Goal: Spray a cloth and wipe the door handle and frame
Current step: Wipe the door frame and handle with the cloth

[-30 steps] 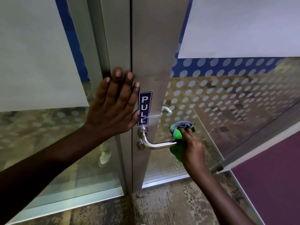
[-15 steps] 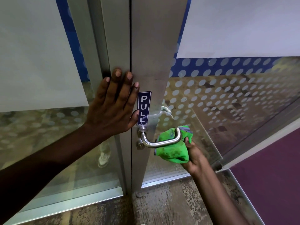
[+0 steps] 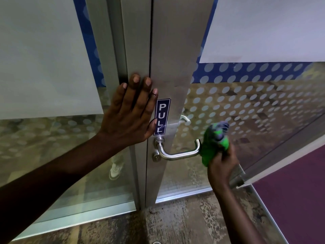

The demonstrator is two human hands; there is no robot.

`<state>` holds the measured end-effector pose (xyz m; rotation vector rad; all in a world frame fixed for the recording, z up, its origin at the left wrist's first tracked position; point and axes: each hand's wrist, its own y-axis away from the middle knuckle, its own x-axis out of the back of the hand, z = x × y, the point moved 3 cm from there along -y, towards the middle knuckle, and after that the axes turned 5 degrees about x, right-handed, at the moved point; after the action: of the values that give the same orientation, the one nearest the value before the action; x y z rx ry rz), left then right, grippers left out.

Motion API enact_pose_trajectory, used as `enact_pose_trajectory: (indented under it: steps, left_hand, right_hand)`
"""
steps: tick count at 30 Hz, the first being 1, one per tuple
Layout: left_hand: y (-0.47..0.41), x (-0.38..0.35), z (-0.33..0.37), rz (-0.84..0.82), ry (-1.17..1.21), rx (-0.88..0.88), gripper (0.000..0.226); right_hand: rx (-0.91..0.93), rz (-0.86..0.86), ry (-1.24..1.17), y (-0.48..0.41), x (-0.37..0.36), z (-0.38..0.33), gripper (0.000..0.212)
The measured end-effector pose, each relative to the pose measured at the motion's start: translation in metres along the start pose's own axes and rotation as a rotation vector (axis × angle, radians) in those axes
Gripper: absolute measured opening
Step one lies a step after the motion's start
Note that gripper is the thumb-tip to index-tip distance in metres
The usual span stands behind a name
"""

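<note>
The door handle, a brushed-metal lever with an upturned tip, juts from the edge of the half-open door, and the green cloth now sits bunched at that tip, touching the end of the lever or just beside it; motion blur makes it hard to say which. Half a second ago the cloth was spread under and behind the bar, and a second ago it was wrapped on the outer end, so the wipe has run along the lever and come off its end. The right hand holds the cloth from below, fingers closed around the wad, with a grey-purple patch of fabric showing on top. The left hand has stayed where it was, flat and spread, palm pressed on the door frame beside the PULL sticker, gripping nothing; it seems to steady the door against the rubbing. Judging from this, the lever's bar has had at least one pass, while the round base and keyhole near the door edge look untouched in these views, and the frame is yet to be wiped. No spray bottle is in view. A second handle on the door's far side shows through the dotted glass.
</note>
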<state>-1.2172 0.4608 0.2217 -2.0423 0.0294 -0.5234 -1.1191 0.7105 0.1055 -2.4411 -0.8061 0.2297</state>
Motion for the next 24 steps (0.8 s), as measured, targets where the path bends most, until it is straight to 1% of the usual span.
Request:
enact_pose_trajectory:
  steps: [2, 3, 4, 7, 9, 11, 12, 14, 16, 19, 21, 24]
  left_hand:
    - [0.000, 0.000, 0.000, -0.001, -0.003, 0.003, 0.075]
    - [0.000, 0.000, 0.000, -0.002, -0.003, 0.003, 0.075]
    - [0.000, 0.000, 0.000, -0.005, -0.002, 0.001, 0.076]
    - [0.000, -0.001, 0.000, -0.007, -0.002, 0.001, 0.075]
    - [0.000, -0.001, 0.001, -0.004, -0.001, -0.002, 0.076]
    - [0.000, -0.001, 0.000, -0.005, -0.008, -0.004, 0.076]
    - [0.000, -0.001, 0.000, -0.005, -0.007, -0.003, 0.076]
    - [0.000, 0.000, 0.000, -0.006, -0.001, -0.002, 0.075]
    - [0.000, -0.001, 0.000, -0.006, 0.006, -0.007, 0.074]
    - [0.000, -0.001, -0.001, -0.001, 0.003, -0.008, 0.075]
    - [0.001, -0.001, -0.001, -0.002, -0.002, -0.009, 0.075]
    - [0.000, 0.000, -0.001, 0.000, -0.002, -0.014, 0.075]
  right_hand:
    - [0.454, -0.361, 0.401, 0.006, -0.006, -0.003, 0.036]
    - [0.600, -0.491, 0.540, 0.007, -0.010, -0.002, 0.038]
    - [0.673, -0.577, 0.626, 0.007, -0.014, -0.002, 0.040]
    - [0.821, -0.685, 0.774, 0.001, -0.017, -0.014, 0.041]
    - [0.888, -0.700, 0.877, 0.002, -0.016, -0.025, 0.042]
    - [0.893, -0.686, 0.984, 0.004, -0.017, -0.036, 0.042]
    - [0.885, -0.707, 1.038, 0.003, -0.019, -0.037, 0.039]
    - [0.855, -0.828, 1.118, 0.001, -0.024, -0.033, 0.033]
    - [0.854, -0.903, 1.162, -0.002, -0.027, -0.031, 0.037]
    - [0.929, -0.914, 1.197, -0.005, -0.030, -0.037, 0.028]
    - [0.987, -0.904, 1.205, -0.008, -0.030, -0.041, 0.030]
    - [0.978, -0.872, 1.215, -0.016, -0.024, -0.043, 0.030]
